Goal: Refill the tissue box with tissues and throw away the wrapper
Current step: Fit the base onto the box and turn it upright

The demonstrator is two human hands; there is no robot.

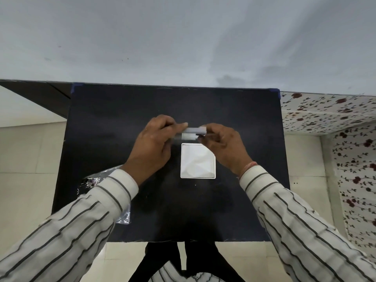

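A white square tissue box (181, 159) lies open on the black table (114, 110), and white tissues (198, 160) fill it to the rim. Just beyond its far edge, my left hand (153, 143) and my right hand (223, 148) hold a flat white lid (193, 131) between them, each pinching one end. The lid is seen edge-on and blurred, a little above the table. A crumpled clear plastic wrapper (95, 181) lies on the table's left side, partly hidden under my left sleeve.
The table stands against a pale wall (183, 37). A surface with a red flower pattern (329, 110) runs along the right. Pale floor tiles (26, 159) show on the left and in front, with the table's dark legs (162, 259) below.
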